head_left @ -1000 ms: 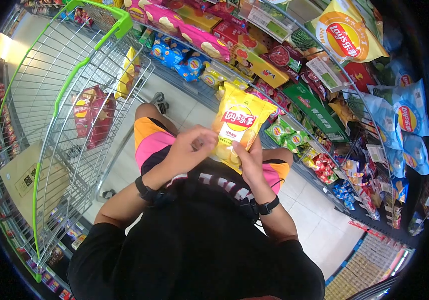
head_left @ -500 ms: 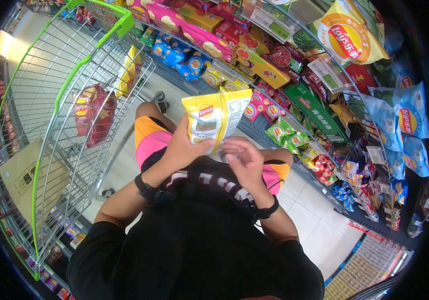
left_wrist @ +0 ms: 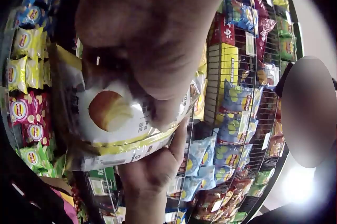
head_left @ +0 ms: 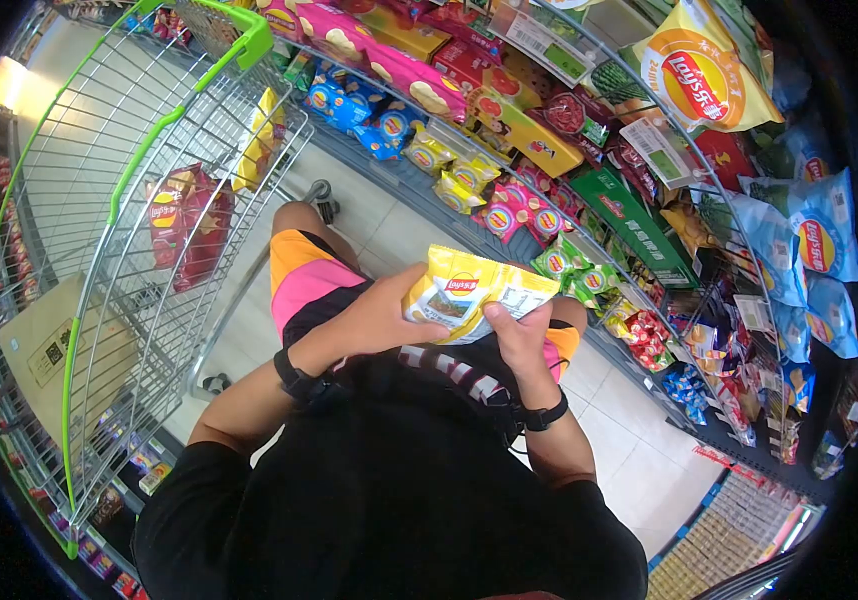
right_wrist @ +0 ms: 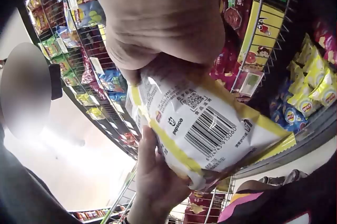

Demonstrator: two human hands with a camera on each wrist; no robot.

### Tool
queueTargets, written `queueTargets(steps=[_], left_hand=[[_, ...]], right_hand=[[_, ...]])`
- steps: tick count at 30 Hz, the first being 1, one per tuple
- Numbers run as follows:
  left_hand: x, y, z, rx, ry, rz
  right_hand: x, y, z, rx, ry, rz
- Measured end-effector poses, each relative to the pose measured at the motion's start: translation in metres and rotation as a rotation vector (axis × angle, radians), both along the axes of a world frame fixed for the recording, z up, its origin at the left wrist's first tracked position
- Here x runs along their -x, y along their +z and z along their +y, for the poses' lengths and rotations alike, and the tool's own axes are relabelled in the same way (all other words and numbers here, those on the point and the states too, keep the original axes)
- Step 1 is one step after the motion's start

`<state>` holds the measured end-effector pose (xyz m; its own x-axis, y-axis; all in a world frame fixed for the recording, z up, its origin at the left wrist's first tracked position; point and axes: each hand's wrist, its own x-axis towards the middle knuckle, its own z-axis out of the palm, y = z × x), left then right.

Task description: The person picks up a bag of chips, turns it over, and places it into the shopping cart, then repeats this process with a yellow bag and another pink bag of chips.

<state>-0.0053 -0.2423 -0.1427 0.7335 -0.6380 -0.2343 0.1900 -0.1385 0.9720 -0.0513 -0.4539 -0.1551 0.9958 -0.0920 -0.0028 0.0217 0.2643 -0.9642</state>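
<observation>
A yellow and white chip bag (head_left: 469, 300) lies on its side between both hands, in front of the person's lap, its printed back facing up. The left hand (head_left: 389, 312) grips its left end, thumb on the near face. At the other end the right hand (head_left: 523, 338) holds the bag with its thumb on top. In the right wrist view the bag's barcode side (right_wrist: 205, 129) shows, with the left hand (right_wrist: 158, 187) under its edge. The left wrist view shows the bag (left_wrist: 113, 113) with a round chip picture, and the right hand (left_wrist: 150, 174) beyond it.
At the left stands a shopping cart (head_left: 114, 210) with a green rim, holding a red chip bag (head_left: 189, 225), a yellow bag (head_left: 258, 145) and a brown paper item (head_left: 59, 350). Shelves of snack bags and boxes (head_left: 635, 222) run along the front and right.
The bag has turned from its front to its printed back, then tipped sideways and come lower. The left hand has taken hold of it; the right hand let go and grips it again.
</observation>
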Motion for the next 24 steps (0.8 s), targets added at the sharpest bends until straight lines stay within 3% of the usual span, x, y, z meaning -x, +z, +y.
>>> queueTargets(steps=[10,13,15,16,18,24], left_hand=[[-0.006,-0.010,0.006,-0.038,-0.011,-0.176],[-0.007,-0.007,0.006,-0.020,-0.019,-0.140],[-0.006,-0.007,0.003,0.100,0.093,0.096],[-0.005,-0.007,0.001,0.159,0.149,0.214],[-0.009,-0.025,-0.002,0.183,0.207,0.156],[-0.014,-0.028,-0.003,0.146,0.257,0.273]], right_hand=[[0.000,-0.006,-0.004,0.021,-0.042,0.054],[0.000,-0.022,-0.006,-0.122,0.024,0.013],[-0.001,-0.025,-0.001,-0.259,0.069,-0.007],[-0.002,-0.026,0.000,-0.239,0.184,0.033],[0.002,-0.019,0.009,-0.250,0.246,0.223],[-0.003,-0.015,0.017,-0.427,0.230,0.539]])
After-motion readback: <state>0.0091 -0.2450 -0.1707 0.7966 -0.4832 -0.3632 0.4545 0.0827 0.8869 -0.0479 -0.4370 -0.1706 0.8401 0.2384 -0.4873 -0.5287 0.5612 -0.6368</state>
